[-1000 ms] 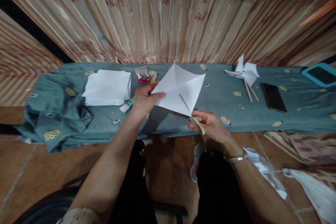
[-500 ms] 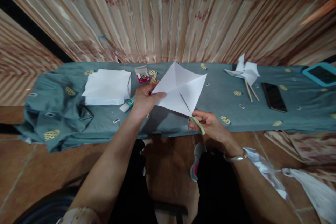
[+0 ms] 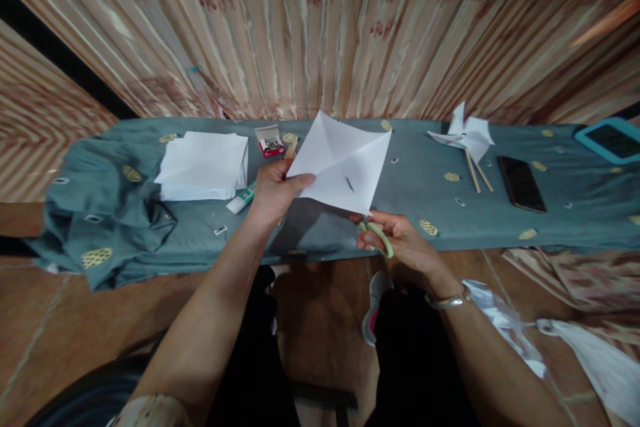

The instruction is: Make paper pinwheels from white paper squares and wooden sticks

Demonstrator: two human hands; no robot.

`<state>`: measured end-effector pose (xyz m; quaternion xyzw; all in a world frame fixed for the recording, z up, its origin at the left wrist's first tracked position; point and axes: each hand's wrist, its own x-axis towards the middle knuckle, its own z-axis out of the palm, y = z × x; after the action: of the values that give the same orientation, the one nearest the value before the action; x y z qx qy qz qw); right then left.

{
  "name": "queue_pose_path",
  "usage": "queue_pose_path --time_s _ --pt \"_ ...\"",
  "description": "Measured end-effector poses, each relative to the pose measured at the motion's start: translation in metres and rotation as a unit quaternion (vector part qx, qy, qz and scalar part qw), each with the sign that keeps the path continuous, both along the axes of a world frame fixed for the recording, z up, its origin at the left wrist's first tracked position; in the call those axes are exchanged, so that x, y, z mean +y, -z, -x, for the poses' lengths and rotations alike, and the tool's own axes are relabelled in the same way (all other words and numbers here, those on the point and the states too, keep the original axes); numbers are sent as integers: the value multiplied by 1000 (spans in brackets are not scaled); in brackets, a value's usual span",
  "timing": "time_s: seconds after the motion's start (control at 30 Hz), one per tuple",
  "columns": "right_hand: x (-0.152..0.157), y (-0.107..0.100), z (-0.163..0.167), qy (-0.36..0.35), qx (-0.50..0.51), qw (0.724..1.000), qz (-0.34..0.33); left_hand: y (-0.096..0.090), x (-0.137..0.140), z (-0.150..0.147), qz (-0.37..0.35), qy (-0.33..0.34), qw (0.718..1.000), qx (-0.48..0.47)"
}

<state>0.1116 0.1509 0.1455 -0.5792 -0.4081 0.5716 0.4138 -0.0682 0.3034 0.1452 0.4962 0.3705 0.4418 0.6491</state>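
Pinching the creased white paper [image 3: 340,157] by its left corner in left hand [image 3: 274,192], gripping green-handled scissors [image 3: 384,241] in right hand [image 3: 397,235] at its near corner, near the table's [image 3: 465,230] front edge!

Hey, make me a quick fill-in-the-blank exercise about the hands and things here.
The right hand holds green-handled ____.
The left hand grips a creased white ____.
The smartphone lies beside a bladed paper ____.
In this view, the paper stack is to the ____ of the open red box.

Missing words: scissors; paper sheet; pinwheel; left.
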Motion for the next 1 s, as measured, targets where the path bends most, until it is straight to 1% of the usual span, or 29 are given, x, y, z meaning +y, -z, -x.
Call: queue_pose_path --time_s 0.17,0.4,0.5,0.83,1.0 --pt "0 0 0 7 9 1000 -2 0 -1 0 8 10 1000 1" --pt "1 -2 1 -1 -25 1000 -10 0 -2 1 5 39 999 8" --pt "1 -2 2 1 -25 1000 -8 0 -2 2 9 46 999 11" --pt "2 -4 3 19 -5 1000 10 -2 -3 1 13 45 999 12" --pt "1 -2 2 21 -2 1000 0 -2 -3 1 8 41 999 14"
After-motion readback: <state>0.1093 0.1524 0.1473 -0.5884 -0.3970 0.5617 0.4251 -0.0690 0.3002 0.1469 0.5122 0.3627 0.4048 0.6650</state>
